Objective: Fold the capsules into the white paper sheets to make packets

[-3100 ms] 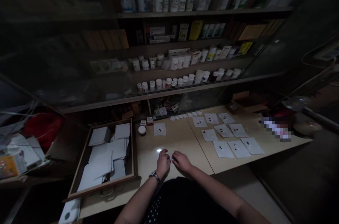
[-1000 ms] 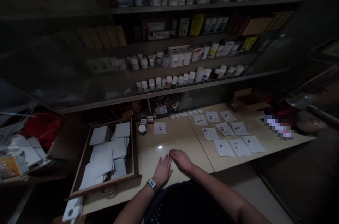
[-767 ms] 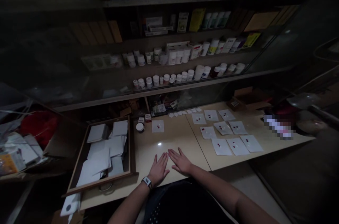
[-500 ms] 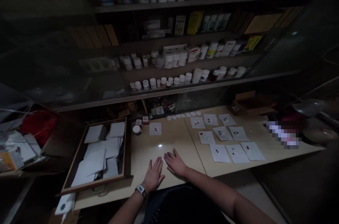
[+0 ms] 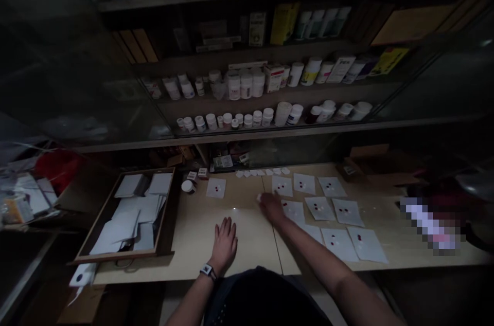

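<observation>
My left hand [image 5: 224, 245] lies flat on the pale tabletop, fingers stretched out and holding nothing. A dark watch is on that wrist. My right hand [image 5: 271, 207] reaches forward over the table with its fingers closed. At its fingertips shows a small white paper packet [image 5: 259, 196], partly hidden. Beyond it, a row of small white folded packets [image 5: 252, 173] runs along the back of the table. To the right lie several square paper sheets [image 5: 335, 188] bearing red and white pills. My right hand and forearm cover parts of the nearest sheets. One more sheet with pills [image 5: 215, 187] lies left.
A wooden drawer [image 5: 166, 220] of blank paper stacks stands at left. Beside it are a white-lidded bottle [image 5: 188, 187] and small boxes [image 5: 203, 174]. Shelves of medicine bottles [image 5: 246, 84] rise behind the table. An open cardboard box [image 5: 380, 165] sits at back right.
My right hand has moved away from my left hand, forward and right, carrying the small white packet. My left hand stays flat on the table. The view has shifted slightly.
</observation>
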{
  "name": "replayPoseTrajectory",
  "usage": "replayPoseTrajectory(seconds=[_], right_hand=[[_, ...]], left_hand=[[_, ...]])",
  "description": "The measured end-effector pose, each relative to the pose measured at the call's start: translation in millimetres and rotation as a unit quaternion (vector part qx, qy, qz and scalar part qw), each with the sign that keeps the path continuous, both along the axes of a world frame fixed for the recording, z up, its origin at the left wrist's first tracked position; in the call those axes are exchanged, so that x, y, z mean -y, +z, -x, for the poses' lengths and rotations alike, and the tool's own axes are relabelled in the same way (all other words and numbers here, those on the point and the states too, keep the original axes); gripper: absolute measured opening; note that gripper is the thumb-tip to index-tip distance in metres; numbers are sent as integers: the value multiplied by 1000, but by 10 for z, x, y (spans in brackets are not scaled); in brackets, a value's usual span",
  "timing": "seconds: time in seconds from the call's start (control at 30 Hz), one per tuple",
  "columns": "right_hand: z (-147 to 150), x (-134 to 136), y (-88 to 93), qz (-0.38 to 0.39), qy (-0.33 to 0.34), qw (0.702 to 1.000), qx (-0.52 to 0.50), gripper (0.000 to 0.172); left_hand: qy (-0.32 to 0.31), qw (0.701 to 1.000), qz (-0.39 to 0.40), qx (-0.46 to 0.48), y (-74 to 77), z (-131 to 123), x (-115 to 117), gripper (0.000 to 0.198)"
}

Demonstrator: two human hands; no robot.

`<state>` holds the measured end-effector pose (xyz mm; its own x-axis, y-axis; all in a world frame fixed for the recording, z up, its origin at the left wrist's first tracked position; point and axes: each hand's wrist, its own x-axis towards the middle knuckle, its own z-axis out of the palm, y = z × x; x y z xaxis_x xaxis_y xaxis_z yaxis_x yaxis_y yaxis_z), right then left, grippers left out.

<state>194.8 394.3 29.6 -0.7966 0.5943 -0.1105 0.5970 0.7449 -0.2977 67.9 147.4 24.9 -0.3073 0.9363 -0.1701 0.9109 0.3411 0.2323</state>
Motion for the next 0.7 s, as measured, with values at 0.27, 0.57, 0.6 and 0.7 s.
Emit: replayPoseTrajectory(seconds=[0.27,0.57,0.6,0.7], right_hand=[[-489,-1643,129,-88,-178,977,81,28],[-412,-1887,-80,-78,-190,974,99,27],[-416,-1862,-80,-82,-197,973,89,28],[-344,-1651,-47,-96,-193,976,43,34]], left_hand=[[55,998,-17,-22,-105,-179,-97,42],[97,995,5,-17,-50,-284,-19,41],[104,994,2,-15,-31,-271,-23,42],[127,992,-3,-7,24,-168,-69,44]])
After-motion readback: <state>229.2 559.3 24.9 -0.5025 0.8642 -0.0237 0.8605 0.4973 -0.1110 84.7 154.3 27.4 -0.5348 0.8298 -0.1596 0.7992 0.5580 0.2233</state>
